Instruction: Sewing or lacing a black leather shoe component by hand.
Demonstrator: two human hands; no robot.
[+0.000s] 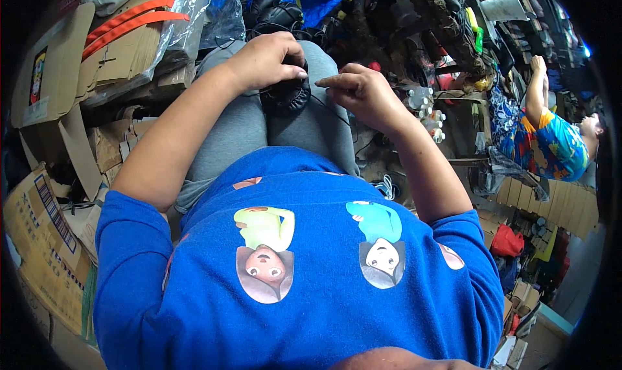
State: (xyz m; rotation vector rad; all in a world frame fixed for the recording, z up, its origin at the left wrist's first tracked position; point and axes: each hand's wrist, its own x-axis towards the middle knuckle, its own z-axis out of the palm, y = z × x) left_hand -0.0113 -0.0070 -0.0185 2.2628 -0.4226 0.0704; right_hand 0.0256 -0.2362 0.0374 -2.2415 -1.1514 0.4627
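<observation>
A black shoe piece (288, 101) with a puckered edge rests on my grey-trousered lap, between my thighs. My left hand (269, 62) curls over its upper end and grips it, with the thumb bent toward the right. Just to the right, apart from the piece, is my right hand (366, 91). Its index finger stretches left and the other fingers fold in against the thumb. Anything pinched there is too small to make out. A thin dark thread (332, 108) runs from the piece across my right thigh, below my right hand.
Flattened cardboard (133, 66) with orange strips (136, 20) and clear plastic lies at my left. Dark shoe-like items (265, 7) are heaped beyond my knees. Small pale bottles (421, 101) stand right of my right hand. Farther right sits another person (551, 140) in a colourful shirt.
</observation>
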